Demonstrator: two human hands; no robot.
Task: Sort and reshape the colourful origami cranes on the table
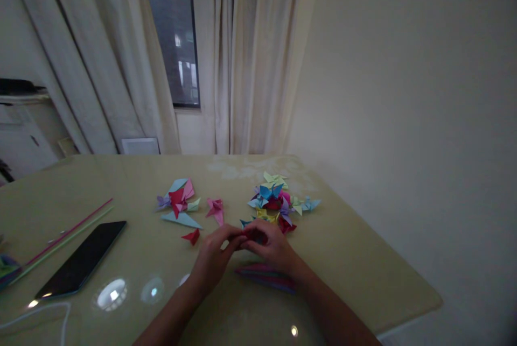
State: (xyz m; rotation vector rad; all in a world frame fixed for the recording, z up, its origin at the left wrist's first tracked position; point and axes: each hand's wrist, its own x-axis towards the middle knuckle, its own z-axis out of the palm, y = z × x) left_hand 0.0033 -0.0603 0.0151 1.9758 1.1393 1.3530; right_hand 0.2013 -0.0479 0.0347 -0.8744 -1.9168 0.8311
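Note:
Both my hands meet over the table, fingers pinched round a small red folded paper. My left hand is closed on its left end, thumb and forefinger together. On the other side my right hand grips it, its fingers hiding much of the paper. Beneath my right wrist lie some narrow folded paper strips, pink and purple. Just beyond my hands is a pile of colourful folded paper pieces. A red folded piece and a pink one rest to the left of them.
Another group of folded papers lies left of centre. Farther left are a black phone, two thin sticks, pink and green, and a white cable. The table ends at a right edge near the wall; curtains hang behind.

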